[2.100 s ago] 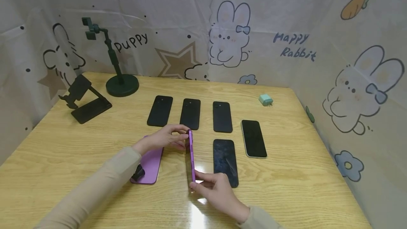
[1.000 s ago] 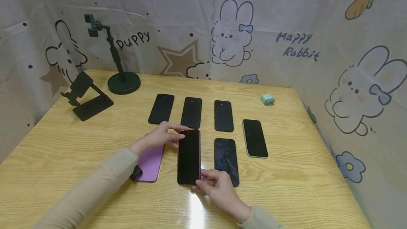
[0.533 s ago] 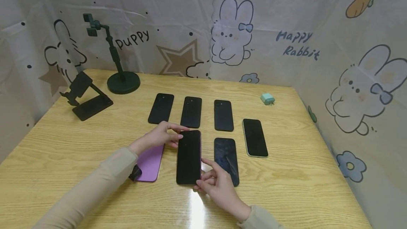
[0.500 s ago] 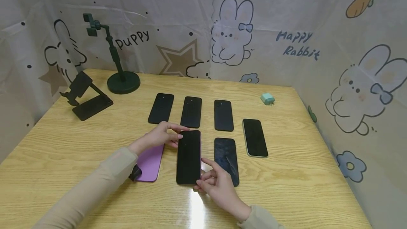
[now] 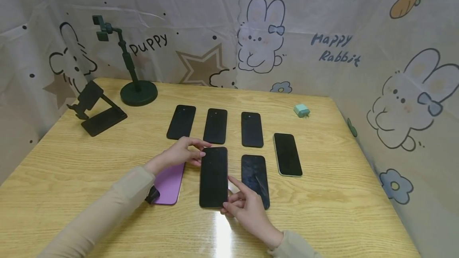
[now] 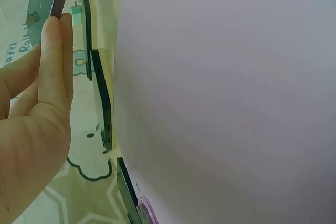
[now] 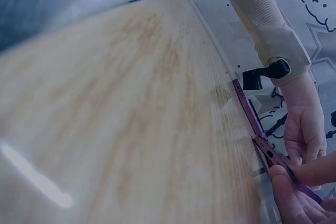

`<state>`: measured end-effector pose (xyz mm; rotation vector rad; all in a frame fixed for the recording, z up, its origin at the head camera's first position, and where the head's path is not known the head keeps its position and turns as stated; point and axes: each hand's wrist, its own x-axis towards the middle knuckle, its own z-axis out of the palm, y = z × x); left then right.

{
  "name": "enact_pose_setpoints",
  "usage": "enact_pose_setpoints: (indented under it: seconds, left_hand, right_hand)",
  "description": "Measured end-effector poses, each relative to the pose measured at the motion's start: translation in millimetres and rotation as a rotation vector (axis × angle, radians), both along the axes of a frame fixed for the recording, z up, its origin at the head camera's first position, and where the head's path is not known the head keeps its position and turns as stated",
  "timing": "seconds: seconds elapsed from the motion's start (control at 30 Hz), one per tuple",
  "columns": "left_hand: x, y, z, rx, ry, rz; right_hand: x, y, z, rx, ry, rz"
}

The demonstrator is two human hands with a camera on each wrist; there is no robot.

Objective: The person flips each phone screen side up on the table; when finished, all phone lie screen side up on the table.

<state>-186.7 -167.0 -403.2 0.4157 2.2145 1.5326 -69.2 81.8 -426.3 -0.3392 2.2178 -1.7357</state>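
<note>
A phone with a dark screen and a thin purplish edge is held between both hands, its screen facing up toward the head camera. My left hand pinches its upper left corner between thumb and fingers. At the lower right corner, my right hand grips it, thumb on the front edge and index finger along the side. The right wrist view shows its bottom edge with a port. A second phone, purple back up, lies beneath my left forearm; its back fills much of the left wrist view.
Three dark phones, left, middle and right, lie in a row behind. A patterned-screen phone and a white-edged phone lie right. A charger, a black folding stand and a green stand stand farther back.
The held phone has turned from edge-on, purple side showing, to screen up, and has flattened a little more since. My right index finger has moved up along its side.
</note>
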Motion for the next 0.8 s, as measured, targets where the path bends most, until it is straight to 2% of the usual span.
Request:
enact_pose_setpoints:
  seconds: [0.3,0.57,0.8]
  left_hand:
    - [1.3,-0.1,1.0,-0.009,-0.01,0.001]
    - [1.2,-1.7,-0.5,0.004,-0.009,0.0]
    - [0.9,-1.5,0.3,-0.001,-0.019,0.002]
  right_hand:
    - [-0.9,0.2,-3.0,0.1,0.045,-0.013]
    - [-1.2,-0.4,-0.6,0.054,0.037,-0.021]
    - [-2.3,-1.6,-1.5,0.086,0.033,-0.024]
